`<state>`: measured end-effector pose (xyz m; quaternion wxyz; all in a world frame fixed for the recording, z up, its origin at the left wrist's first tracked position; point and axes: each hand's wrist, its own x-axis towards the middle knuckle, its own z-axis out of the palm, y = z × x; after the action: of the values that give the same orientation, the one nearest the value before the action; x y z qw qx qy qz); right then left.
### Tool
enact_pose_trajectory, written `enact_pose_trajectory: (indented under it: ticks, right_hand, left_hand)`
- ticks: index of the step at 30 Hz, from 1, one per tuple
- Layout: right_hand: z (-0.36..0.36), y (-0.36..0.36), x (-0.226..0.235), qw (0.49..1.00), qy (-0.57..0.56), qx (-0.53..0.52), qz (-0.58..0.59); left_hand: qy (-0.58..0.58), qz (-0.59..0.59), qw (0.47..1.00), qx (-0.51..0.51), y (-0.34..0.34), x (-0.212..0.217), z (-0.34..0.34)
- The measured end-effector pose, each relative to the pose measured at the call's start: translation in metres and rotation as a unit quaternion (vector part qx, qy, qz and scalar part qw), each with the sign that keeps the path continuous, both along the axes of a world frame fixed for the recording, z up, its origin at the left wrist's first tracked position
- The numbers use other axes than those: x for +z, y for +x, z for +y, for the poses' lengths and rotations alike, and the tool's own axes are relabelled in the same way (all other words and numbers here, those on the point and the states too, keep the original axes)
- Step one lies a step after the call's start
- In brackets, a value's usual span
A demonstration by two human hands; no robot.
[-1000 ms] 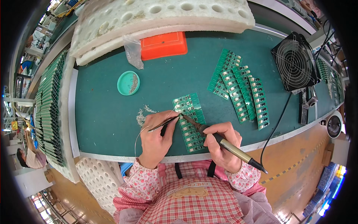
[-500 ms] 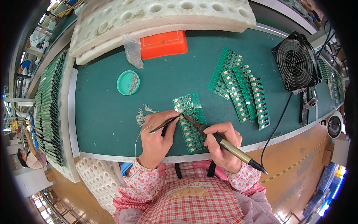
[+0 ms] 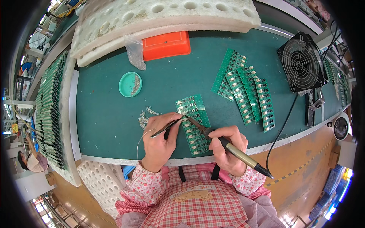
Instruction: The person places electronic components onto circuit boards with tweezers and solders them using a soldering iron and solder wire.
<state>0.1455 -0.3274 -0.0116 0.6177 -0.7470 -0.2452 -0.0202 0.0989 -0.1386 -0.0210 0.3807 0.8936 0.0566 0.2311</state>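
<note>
A green circuit board (image 3: 196,139) with rows of small parts lies on the bench in front of me. My left hand (image 3: 161,138) is closed on black tweezers (image 3: 166,128), whose tips reach the board's upper left part. A thin solder wire (image 3: 140,141) loops out from the same hand. With my right hand (image 3: 229,149) I grip a soldering iron (image 3: 240,155) like a pen; its tip meets the board close to the tweezer tips. Whatever lies right under the tips is too small to make out. Loose tiny parts (image 3: 143,118) are heaped beside my left hand.
A round teal dish (image 3: 122,84) holds more tiny parts. Behind it are a clear bag (image 3: 135,53), a red tray (image 3: 167,46) and white foam (image 3: 163,23). Several finished-looking boards (image 3: 243,95) overlap at right, near a black fan (image 3: 302,62). The iron's cord (image 3: 283,127) crosses the bench edge.
Almost nothing differs. The tweezers' rear end has tilted slightly lower, and the soldering iron has shifted a trace; both tips stay at the same spot on the board.
</note>
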Motion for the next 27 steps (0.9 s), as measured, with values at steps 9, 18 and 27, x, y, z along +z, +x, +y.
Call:
enact_pose_trajectory:
  ticks: [9,18,27]
  right_hand:
    - [0.0002,0.0004,-0.0006,1.0,0.008,0.003,0.005]
    - [-0.0001,0.0002,-0.0018,1.0,0.003,0.006,0.009]
    - [-0.0002,0.0011,-0.0004,1.0,0.004,0.011,0.001]
  left_hand:
    - [0.009,-0.008,1.0,-0.009,0.0007,-0.0011,0.0011]
    - [0.013,-0.004,1.0,-0.015,0.0012,0.0013,0.0008]
    - [0.014,-0.008,1.0,-0.016,0.0008,0.0021,-0.0002]
